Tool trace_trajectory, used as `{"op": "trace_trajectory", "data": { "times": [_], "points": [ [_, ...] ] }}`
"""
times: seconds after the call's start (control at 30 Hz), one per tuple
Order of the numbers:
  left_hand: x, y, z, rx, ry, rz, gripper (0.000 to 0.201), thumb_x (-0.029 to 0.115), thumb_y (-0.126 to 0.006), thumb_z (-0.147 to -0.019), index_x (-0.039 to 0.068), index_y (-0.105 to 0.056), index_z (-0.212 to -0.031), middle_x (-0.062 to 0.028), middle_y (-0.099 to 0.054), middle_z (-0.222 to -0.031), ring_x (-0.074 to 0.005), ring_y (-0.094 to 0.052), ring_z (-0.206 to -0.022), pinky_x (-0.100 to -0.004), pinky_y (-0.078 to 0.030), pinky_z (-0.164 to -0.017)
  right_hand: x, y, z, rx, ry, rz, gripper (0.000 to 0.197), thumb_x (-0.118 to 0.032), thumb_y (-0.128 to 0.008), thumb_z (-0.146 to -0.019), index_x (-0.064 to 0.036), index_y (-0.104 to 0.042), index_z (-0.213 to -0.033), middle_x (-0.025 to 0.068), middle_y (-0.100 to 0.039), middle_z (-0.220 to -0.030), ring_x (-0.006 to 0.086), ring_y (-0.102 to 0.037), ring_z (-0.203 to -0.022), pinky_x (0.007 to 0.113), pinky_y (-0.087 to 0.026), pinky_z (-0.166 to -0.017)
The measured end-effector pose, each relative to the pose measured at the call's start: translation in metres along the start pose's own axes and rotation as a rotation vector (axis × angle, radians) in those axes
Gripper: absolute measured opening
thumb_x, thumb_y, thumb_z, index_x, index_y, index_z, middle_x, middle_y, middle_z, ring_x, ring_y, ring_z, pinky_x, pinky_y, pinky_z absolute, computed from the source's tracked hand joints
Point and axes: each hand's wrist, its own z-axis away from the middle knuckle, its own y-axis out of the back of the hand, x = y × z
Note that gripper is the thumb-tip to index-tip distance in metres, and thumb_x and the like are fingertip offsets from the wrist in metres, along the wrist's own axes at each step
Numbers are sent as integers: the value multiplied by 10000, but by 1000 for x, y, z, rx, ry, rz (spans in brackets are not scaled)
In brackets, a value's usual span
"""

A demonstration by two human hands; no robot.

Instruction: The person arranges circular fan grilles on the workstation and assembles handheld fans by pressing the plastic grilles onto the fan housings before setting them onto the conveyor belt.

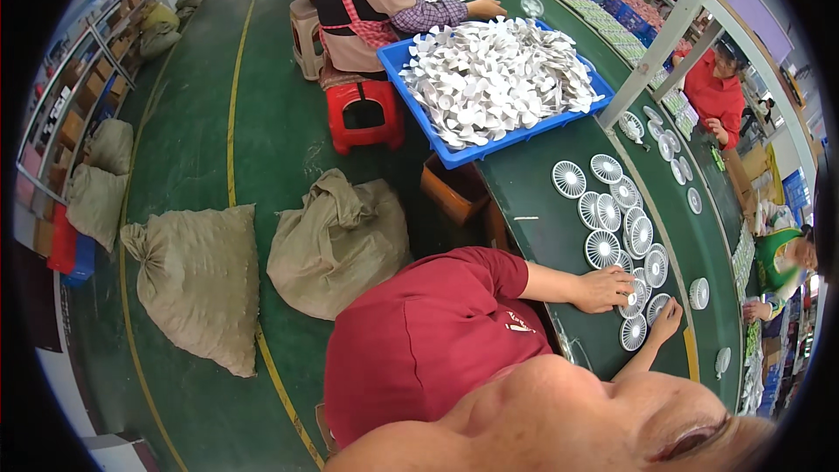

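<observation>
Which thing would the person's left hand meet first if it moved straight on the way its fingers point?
Most likely the white round grille right at the left hand's fingertips; they seem to touch it, though depth there is hard to judge.

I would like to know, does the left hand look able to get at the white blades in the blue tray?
Probably yes, with some stretching: the blue tray is open on top, heaped with white blades, and only low, round grilles lie between it and the left hand.
</observation>
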Motion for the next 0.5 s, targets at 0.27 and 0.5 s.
{"op": "trace_trajectory", "data": {
  "times": [0.27,0.5],
  "points": [
    [3,-1,-4,-5,28,64,362,165,-709,-736,155,-589,-1077,-92,-500,-1304,-315,-359,-1342,-509,-273,-1078,-2,22,10,323,-222,-112,262,-193,-591,-943,61,-590,-1007,148,-625,-949,219,-602,-867,325,-491,-782],
    [9,15,-9,-109,119,72,307,106,-615,-808,148,-594,-1111,-100,-463,-1364,-298,-328,-1371,-519,-236,-1079,-11,35,7,488,-287,-165,184,-131,-616,-923,34,-574,-992,127,-616,-1001,193,-591,-916,327,-480,-829]
  ]
}}
